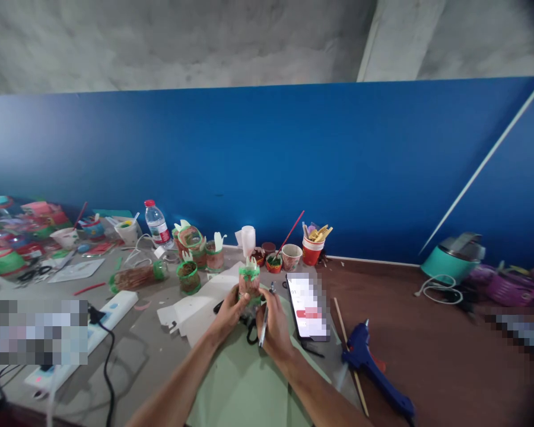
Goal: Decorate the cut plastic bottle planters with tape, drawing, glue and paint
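My left hand [230,311] is closed round a small cup [249,280] that looks cut from a plastic bottle, painted brown with a green band and pale points along its top. From the other side, my right hand [273,323] has its fingertips by the cup. A slim silver pen [263,326] lies in the same right hand, pointing down. Black-handled scissors [251,332] show partly below the cup, between the hands. Under my wrists is a pale green sheet [244,379], and white paper [200,305] lies to the left.
A blue glue gun [369,362], a wooden stick [351,356] and a phone [307,305] lie to the right. Similar painted cups [188,279], paint cups [273,263] and a water bottle [157,224] stand behind. A power strip [102,326] with cords is at left.
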Demonstrator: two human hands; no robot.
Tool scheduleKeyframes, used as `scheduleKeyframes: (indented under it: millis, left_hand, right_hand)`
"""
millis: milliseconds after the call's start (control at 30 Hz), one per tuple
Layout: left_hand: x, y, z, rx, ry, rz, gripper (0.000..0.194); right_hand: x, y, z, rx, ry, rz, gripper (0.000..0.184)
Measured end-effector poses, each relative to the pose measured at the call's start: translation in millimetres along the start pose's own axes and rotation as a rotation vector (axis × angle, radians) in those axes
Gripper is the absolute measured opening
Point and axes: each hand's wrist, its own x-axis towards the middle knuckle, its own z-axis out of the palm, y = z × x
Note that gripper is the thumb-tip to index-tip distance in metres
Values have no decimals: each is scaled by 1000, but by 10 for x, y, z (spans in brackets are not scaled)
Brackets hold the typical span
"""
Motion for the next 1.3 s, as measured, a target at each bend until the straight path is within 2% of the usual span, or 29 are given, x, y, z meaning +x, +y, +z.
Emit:
scheduleKeyframes:
  millis: [267,467,767,1067,1300]
  left_hand:
    - [-6,-54,-20,20,-26,-38,52]
    - [7,-121,-47,-44,-101,-16,61]
    - [44,-141,-59,109,-122,14,67]
    - [39,-105,-12,-26,-113,-3,73]
    - [36,-85,10,-88,-104,-18,80]
  right_hand:
    - [6,23,-4,-63,17,25,37]
    - [6,128,18,-98,64,29,34]
    - [19,120,-8,-165,68,-18,38]
    - [-1,23,-31,-183,114,-105,41]
    - [14,-8,-63,-55,136,-71,39]
